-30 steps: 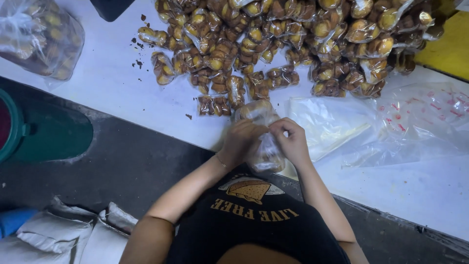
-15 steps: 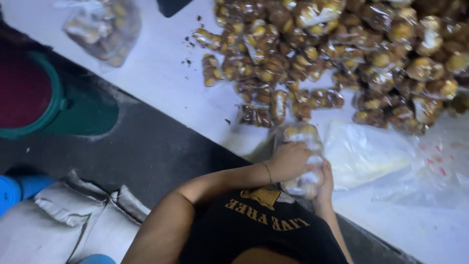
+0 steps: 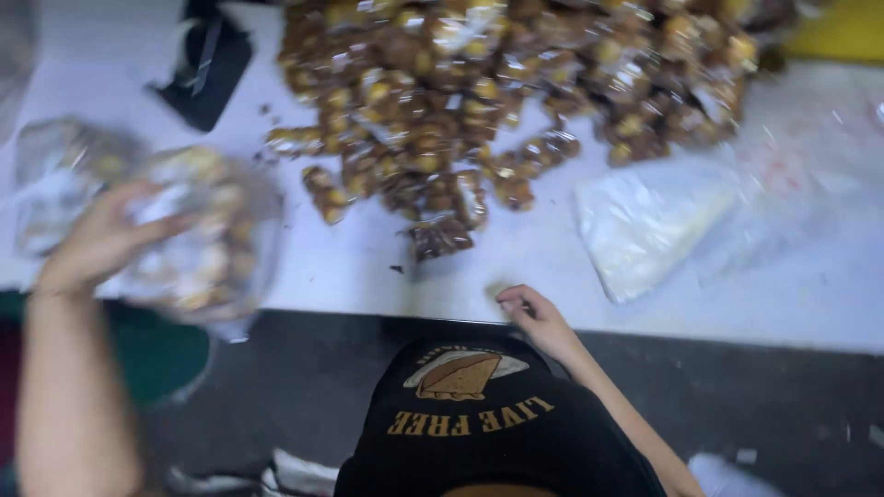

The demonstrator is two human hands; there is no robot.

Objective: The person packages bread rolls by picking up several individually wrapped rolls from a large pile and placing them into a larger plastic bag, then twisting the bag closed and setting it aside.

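The left hand (image 3: pixel 97 241) is raised off to the side, fingers spread and curled around one clear plastic bag filled with small brown-and-yellow wrapped snacks (image 3: pixel 198 241). The bag is blurred; its long axis seems to run roughly upright, the bottom hanging below the palm. The right hand (image 3: pixel 534 313) rests at the near edge of the white table (image 3: pixel 368 267), fingers loosely bent, holding nothing I can make out. Beyond it lie one heap of loose wrapped snacks (image 3: pixel 479 101), too many to count, and one flat stack of empty clear bags (image 3: pixel 645 221).
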